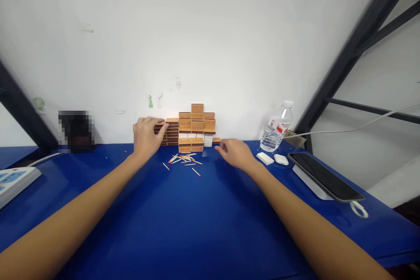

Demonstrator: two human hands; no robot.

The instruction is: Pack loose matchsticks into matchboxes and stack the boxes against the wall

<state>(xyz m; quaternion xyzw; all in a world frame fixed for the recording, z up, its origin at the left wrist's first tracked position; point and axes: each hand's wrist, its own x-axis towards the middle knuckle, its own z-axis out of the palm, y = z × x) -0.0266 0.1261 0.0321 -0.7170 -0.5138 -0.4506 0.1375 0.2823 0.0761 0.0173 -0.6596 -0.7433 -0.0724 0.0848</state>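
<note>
My left hand (146,136) is at the left stack of matchboxes (172,132), with thumb and fingertips pinched on a matchbox (159,124) at its upper left. Beside that stack stands a stepped pile of orange matchboxes (197,125), with white boxes (208,141) in its lower rows and a single box on top. My right hand (235,152) rests low at the pile's right end, fingers curled, close to a flat-lying matchbox (216,140). Whatever its fingers hold, if anything, is hidden. Loose red-tipped matches (185,158) lie scattered in front of the pile.
To the right are a water bottle (277,127), a small white block (265,158), a white earphone case (281,159) and a phone (323,176) on a white stand. A power strip (19,183) lies far left. The white wall (210,43) rises behind the blue table (197,227).
</note>
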